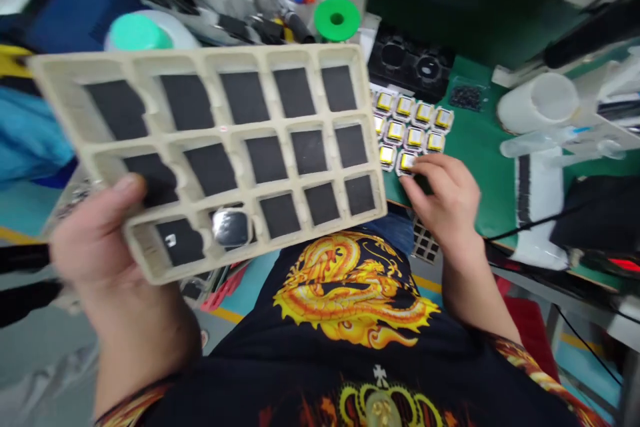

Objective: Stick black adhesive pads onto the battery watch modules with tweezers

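My left hand (100, 233) grips the left end of a cream compartment tray (225, 128), its thumb over the rim. The tray is held up and tilted, and its pockets have dark pads at the bottom. One square watch body (231, 227) with a dark, shiny face lies in a pocket of the nearest row. A small white bit (171, 240) shows in the pocket beside it. My right hand (443, 197) pinches the edge of a watch case with a yellow-and-white block (407, 161) at the near side of a group of similar watch cases (415, 137) on the green mat.
Behind the group stands a black fixture (410, 63). A bag of small dark parts (467, 95) and a white cup (540, 103) are to the right. A green spool (337, 19) and a green-capped bottle (140, 32) stand behind the tray.
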Available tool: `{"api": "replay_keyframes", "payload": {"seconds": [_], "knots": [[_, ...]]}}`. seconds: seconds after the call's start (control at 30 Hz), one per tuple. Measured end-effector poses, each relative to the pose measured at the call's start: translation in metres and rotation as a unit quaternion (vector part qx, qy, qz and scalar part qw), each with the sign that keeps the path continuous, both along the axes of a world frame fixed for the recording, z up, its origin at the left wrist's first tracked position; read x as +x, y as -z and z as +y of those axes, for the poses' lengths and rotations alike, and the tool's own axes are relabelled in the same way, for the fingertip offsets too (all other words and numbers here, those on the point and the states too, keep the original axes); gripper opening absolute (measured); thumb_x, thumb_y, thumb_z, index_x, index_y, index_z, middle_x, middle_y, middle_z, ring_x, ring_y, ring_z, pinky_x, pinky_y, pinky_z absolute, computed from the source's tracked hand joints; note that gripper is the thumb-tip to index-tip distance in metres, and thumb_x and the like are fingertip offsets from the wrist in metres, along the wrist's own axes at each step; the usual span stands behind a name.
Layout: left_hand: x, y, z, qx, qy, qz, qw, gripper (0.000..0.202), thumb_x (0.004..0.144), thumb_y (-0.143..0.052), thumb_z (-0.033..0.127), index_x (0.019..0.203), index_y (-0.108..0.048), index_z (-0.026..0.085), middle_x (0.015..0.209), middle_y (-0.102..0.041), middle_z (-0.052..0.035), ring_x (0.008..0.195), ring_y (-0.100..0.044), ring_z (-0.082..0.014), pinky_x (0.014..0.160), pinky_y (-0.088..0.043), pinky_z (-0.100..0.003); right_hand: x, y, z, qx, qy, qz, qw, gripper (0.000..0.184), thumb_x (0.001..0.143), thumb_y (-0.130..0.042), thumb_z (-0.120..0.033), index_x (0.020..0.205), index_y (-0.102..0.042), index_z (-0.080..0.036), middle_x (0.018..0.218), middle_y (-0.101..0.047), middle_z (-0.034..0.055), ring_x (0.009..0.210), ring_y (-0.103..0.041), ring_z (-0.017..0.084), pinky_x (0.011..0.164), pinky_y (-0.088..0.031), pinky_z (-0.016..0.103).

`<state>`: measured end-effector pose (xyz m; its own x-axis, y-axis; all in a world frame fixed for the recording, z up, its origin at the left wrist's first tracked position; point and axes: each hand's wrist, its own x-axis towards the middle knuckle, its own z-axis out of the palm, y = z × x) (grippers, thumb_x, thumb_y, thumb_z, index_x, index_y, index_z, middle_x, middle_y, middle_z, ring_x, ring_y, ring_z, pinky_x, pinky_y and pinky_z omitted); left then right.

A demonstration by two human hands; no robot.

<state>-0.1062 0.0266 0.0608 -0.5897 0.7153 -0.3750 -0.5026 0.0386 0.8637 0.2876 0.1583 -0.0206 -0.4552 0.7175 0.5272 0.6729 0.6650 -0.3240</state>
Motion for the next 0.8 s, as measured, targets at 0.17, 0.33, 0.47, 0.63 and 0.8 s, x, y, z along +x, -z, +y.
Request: {"api": "replay_keyframes", "payload": {"seconds": [0.17, 0.33, 0.47, 0.63, 0.8], "knots": [[0.001, 0.006, 0.005, 0.046, 0.042, 0.024, 0.998, 0.054, 0.082, -0.094, 0.026, 0.132, -0.078, 0.016, 0.127, -0.087, -0.0093, 0.131, -0.081, -0.0377, 0.124, -0.062, -0.059, -0.032, -0.048, -0.025, 0.021, -0.04, 0.097, 0.994, 0.039, 0.095, -0.085, -0.017, 0.129, -0.078, -0.032, 0.117, -0.082, 0.0063, 0.099, -0.078, 0.029, 0.088, -0.062, 0.048], [0.016, 0.007, 0.012, 0.058, 0.115, 0.008, 0.992, 0.037, 0.087, -0.095, 0.032, 0.118, -0.082, 0.015, 0.119, -0.089, -0.0087, 0.126, -0.083, -0.0354, 0.12, -0.065, -0.055, -0.101, -0.079, -0.048, 0.017, -0.258, 0.02, 0.966, 0.034, 0.105, -0.075, -0.026, 0.138, -0.07, -0.019, 0.113, -0.079, 0.0116, 0.096, -0.069, 0.027, 0.079, -0.057, 0.045], [0.029, 0.007, 0.013, 0.058, 0.128, 0.011, 0.99, 0.031, 0.092, -0.092, 0.035, 0.114, -0.083, 0.015, 0.121, -0.088, -0.0106, 0.128, -0.082, -0.0364, 0.117, -0.067, -0.054, -0.131, -0.074, -0.048, 0.067, -0.231, -0.067, 0.968, 0.026, 0.111, -0.066, -0.033, 0.127, -0.074, -0.014, 0.102, -0.074, 0.0113, 0.09, -0.057, 0.028, 0.077, -0.049, 0.047], [0.036, 0.008, 0.015, 0.043, 0.126, 0.029, 0.991, 0.036, 0.09, -0.094, 0.039, 0.116, -0.084, 0.016, 0.124, -0.087, -0.0113, 0.128, -0.082, -0.0376, 0.113, -0.069, -0.053, -0.131, -0.069, -0.049, -0.026, -0.237, -0.024, 0.971, 0.016, 0.11, -0.068, -0.03, 0.117, -0.074, -0.017, 0.107, -0.072, 0.0122, 0.096, -0.058, 0.03, 0.085, -0.052, 0.048], [0.043, 0.008, 0.017, -0.001, 0.128, 0.023, 0.991, 0.046, 0.082, -0.1, 0.038, 0.119, -0.084, 0.014, 0.116, -0.089, -0.0112, 0.12, -0.084, -0.0394, 0.111, -0.071, -0.053, -0.123, -0.072, -0.054, -0.121, -0.328, 0.026, 0.937, 0.014, 0.113, -0.065, -0.028, 0.122, -0.069, -0.017, 0.113, -0.078, 0.0101, 0.101, -0.068, 0.023, 0.091, -0.059, 0.04]]}}
